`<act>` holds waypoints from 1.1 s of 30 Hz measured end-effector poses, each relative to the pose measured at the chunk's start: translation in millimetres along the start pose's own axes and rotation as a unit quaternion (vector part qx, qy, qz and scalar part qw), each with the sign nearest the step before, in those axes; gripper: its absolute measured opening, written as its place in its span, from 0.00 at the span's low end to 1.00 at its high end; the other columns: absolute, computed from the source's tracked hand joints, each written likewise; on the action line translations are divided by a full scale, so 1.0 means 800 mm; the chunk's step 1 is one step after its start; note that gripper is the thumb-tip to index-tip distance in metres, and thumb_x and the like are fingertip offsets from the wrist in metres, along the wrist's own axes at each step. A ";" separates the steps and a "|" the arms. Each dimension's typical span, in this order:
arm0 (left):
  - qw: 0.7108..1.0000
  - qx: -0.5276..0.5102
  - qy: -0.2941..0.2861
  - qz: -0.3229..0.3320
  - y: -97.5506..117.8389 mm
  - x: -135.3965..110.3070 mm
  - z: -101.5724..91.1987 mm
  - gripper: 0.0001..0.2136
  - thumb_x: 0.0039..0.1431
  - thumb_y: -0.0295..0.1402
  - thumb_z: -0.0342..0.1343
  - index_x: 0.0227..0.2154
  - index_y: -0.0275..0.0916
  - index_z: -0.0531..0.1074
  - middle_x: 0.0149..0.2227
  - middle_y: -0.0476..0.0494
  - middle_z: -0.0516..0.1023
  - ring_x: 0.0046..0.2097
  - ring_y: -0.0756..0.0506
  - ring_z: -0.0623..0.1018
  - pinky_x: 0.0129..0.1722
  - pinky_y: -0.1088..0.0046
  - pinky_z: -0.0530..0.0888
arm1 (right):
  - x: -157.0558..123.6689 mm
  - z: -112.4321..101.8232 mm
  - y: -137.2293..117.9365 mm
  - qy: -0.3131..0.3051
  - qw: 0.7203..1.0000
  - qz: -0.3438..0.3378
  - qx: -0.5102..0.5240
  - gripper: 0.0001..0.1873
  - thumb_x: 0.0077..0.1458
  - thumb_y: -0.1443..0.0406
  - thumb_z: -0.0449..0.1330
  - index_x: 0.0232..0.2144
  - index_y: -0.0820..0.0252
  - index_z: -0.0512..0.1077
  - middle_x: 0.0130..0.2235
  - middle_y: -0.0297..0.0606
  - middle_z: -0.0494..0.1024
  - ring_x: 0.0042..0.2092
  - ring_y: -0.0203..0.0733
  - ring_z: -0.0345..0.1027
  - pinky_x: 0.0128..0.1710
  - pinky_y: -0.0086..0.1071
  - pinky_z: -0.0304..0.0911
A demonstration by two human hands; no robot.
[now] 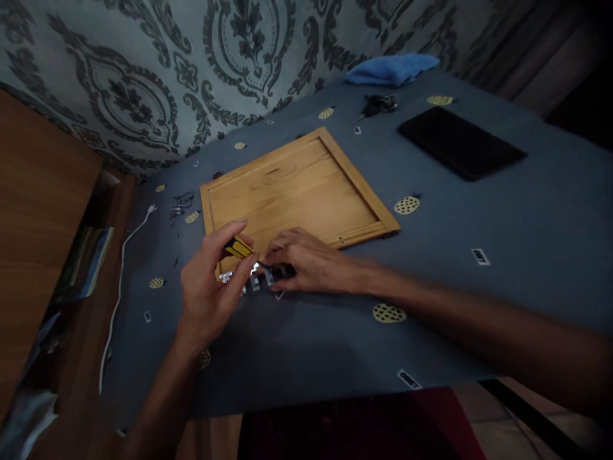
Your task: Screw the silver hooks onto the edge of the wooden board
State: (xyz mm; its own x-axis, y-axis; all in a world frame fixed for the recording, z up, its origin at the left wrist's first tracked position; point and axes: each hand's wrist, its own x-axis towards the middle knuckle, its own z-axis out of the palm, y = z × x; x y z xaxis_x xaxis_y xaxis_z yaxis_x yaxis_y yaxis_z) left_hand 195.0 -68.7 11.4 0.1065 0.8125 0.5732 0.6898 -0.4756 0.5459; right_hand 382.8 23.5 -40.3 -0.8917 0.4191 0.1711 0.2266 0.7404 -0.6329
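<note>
A wooden cabinet door (pixel 282 191) with a raised frame lies on the table. At its near left corner, my left hand (pixel 208 284) has its fingers closed around a screwdriver (pixel 239 247) with a yellow and black handle. The screwdriver's tip is by a shiny metal hinge (pixel 255 279) at the door's near edge. My right hand (pixel 313 262) is closed on the right side of the hinge, its fingertips partly hiding the metal. Both hands are close together, just in front of the wood.
A black tablet (pixel 462 142) lies at the right, with a bunch of keys (pixel 378 105) and a blue cloth (pixel 393 69) behind. Small metal parts (pixel 182 203) and screws (pixel 176 262) lie left of the door. A white cable (pixel 123 268) runs along the table's left edge.
</note>
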 end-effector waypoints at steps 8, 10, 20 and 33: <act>0.988 -0.074 0.137 -0.013 0.024 0.018 -0.008 0.22 0.62 0.24 0.65 0.56 0.50 0.75 0.47 0.49 0.78 0.44 0.49 0.82 0.46 0.70 0.82 | -0.007 -0.022 0.001 0.012 0.995 0.041 0.092 0.20 0.61 0.63 0.65 0.55 0.62 0.77 0.46 0.44 0.83 0.44 0.47 0.76 0.45 0.37 0.67; 0.990 -0.075 0.114 -0.020 0.023 0.017 -0.004 0.21 0.62 0.24 0.65 0.56 0.49 0.74 0.43 0.50 0.79 0.43 0.50 0.83 0.45 0.72 0.82 | -0.010 -0.026 0.005 0.024 0.989 0.051 0.134 0.24 0.63 0.67 0.58 0.61 0.64 0.73 0.48 0.46 0.84 0.44 0.46 0.77 0.43 0.36 0.68; 0.998 -0.018 0.067 -0.009 0.006 0.001 0.019 0.18 0.66 0.30 0.63 0.57 0.44 0.69 0.46 0.45 0.80 0.47 0.46 0.83 0.45 0.68 0.81 | -0.012 -0.032 0.009 0.022 0.991 0.064 0.113 0.30 0.62 0.74 0.51 0.65 0.71 0.68 0.50 0.49 0.83 0.48 0.47 0.77 0.50 0.39 0.68; 0.999 -0.020 0.049 -0.009 0.002 -0.002 0.023 0.18 0.67 0.29 0.61 0.57 0.46 0.69 0.45 0.45 0.80 0.47 0.46 0.83 0.44 0.68 0.82 | -0.012 -0.031 0.010 0.015 0.985 0.071 0.155 0.31 0.57 0.78 0.52 0.63 0.70 0.71 0.51 0.47 0.84 0.51 0.45 0.79 0.51 0.35 0.70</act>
State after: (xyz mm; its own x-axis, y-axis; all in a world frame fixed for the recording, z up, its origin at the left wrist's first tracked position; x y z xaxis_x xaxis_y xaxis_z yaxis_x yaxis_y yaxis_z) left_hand 209.5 -64.5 0.0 0.0231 0.7846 0.6195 0.6612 -0.4768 0.5792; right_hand 402.9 38.3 -28.3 -0.8467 0.5253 0.0840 0.2127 0.4790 -0.8517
